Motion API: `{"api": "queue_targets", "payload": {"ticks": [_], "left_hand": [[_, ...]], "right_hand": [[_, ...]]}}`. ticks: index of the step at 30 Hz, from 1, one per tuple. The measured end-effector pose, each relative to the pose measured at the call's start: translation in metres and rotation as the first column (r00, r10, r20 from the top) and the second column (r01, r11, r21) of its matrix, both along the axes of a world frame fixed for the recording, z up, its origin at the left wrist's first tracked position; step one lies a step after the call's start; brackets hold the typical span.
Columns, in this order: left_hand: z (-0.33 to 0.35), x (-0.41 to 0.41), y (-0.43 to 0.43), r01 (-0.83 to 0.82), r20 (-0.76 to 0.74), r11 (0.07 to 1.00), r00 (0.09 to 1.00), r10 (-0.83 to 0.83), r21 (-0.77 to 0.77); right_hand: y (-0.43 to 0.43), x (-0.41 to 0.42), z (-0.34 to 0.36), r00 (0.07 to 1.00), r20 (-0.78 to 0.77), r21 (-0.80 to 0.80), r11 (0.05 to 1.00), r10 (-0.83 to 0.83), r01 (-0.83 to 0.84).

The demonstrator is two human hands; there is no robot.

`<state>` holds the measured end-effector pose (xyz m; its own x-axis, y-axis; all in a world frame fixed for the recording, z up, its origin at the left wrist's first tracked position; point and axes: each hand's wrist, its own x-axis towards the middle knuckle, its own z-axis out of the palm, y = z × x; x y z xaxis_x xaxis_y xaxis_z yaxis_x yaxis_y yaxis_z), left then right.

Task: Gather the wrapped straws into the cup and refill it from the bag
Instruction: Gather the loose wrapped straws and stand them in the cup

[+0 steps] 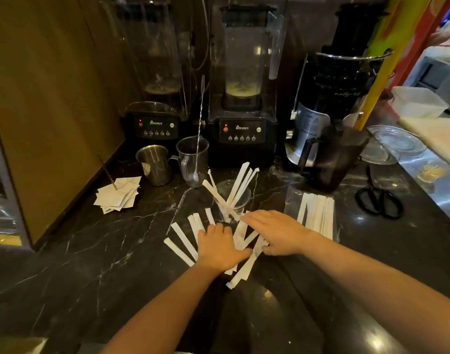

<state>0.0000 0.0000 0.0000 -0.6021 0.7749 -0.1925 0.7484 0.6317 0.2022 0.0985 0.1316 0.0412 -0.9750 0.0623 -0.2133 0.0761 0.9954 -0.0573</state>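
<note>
Black marble counter [91,251], veined white, carries everything. Largest on it, behind the clear plastic cup [231,200], stand two blenders [240,98] and, to their right, a dark juicer [341,98] with a smoky jug [331,157]. Right of the cup lies a clear bag [315,213] of wrapped straws, flat on the counter, and beyond it black scissors [379,203]. Left of the cup and further back sit a measuring jug [193,159] holding a long bar spoon [199,129], a steel pitcher [155,164], and a spike of paper slips [119,195].

Several wrapped straws [240,185] stand tilted in the cup itself. Just in front of it, loose wrapped straws [185,241] lie scattered on the marble, some crossing.

Both palms press down over that scatter. The left hand [219,249] lies flat with fingers spread and loose on the straws, grasping nothing. The right hand [275,233] is likewise flat, fingers extended toward the cup's base, thumb touching a straw, not closed round any.
</note>
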Motion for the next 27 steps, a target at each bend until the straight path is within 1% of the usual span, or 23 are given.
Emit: {"api": "queue_targets", "payload": {"ticks": [3,7,11,16,19,22,27], "left_hand": [[-0.004,0.006,0.006,0.038,-0.018,0.993,0.999,-0.040,-0.109],[-0.008,0.009,0.013,0.028,0.009,0.990,1.000,-0.027,-0.136],[-0.008,0.011,0.016,0.027,0.028,0.983,0.999,-0.022,-0.180],[-0.007,0.014,0.018,-0.003,0.033,0.980,0.999,0.010,-0.198],[-0.005,0.014,0.020,0.001,0.065,0.987,0.998,0.009,-0.161],[-0.004,0.015,0.021,0.015,0.113,0.993,0.994,-0.002,-0.115],[-0.003,0.017,0.024,0.052,0.194,0.992,0.981,-0.030,-0.111]], "right_hand": [[0.002,-0.011,-0.010,0.990,0.139,0.042,0.999,0.017,-0.023],[0.002,-0.027,-0.020,0.979,0.197,0.061,0.996,0.056,-0.069],[0.000,-0.037,-0.026,0.972,0.203,0.061,0.990,0.116,-0.131],[-0.001,-0.040,-0.031,0.973,0.196,0.050,0.989,0.123,-0.136],[-0.001,-0.039,-0.030,0.977,0.173,0.051,0.989,0.127,-0.138],[0.000,-0.036,-0.029,0.977,0.165,0.089,0.984,0.137,-0.153],[0.001,-0.029,-0.028,0.974,0.175,0.127,0.978,0.144,-0.167]]}}
